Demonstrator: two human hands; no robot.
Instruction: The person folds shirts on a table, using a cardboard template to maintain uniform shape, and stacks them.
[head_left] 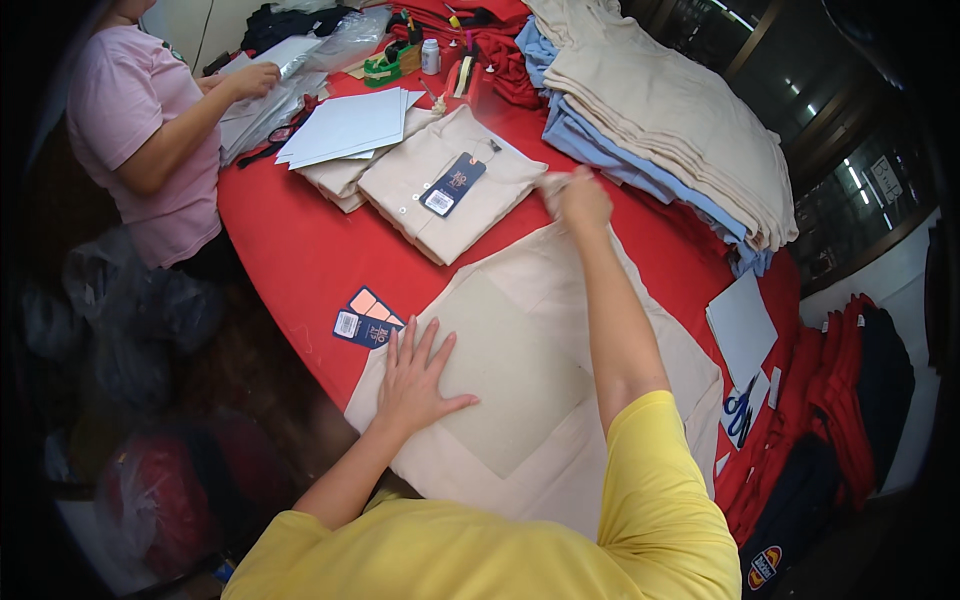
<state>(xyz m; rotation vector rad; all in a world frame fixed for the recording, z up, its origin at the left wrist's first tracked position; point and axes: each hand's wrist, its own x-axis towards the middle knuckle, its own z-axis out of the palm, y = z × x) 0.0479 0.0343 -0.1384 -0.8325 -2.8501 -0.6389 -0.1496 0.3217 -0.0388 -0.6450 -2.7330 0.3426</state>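
A beige garment (650,350) lies spread before me with a greyish rectangular board (500,390) at its middle. My left hand (412,388) rests flat near the board's left edge, fingers spread. Farther off, my right hand (583,203) is closed on a gathered part of the garment and slightly blurred. Dark tags with a peach-coloured panel (368,318) lie just beyond my left fingertips. A folded beige garment stack (420,215), topped with a navy hang tag (455,185), sits left of my right hand.
White card sheets (345,125) lie at the far left, near a person in pink (150,140) handling clear plastic bags. Tall beige and blue garment piles (660,110) stand at the back right. Scissors (738,412) lie on the red-covered table (270,250) by a white card (742,325).
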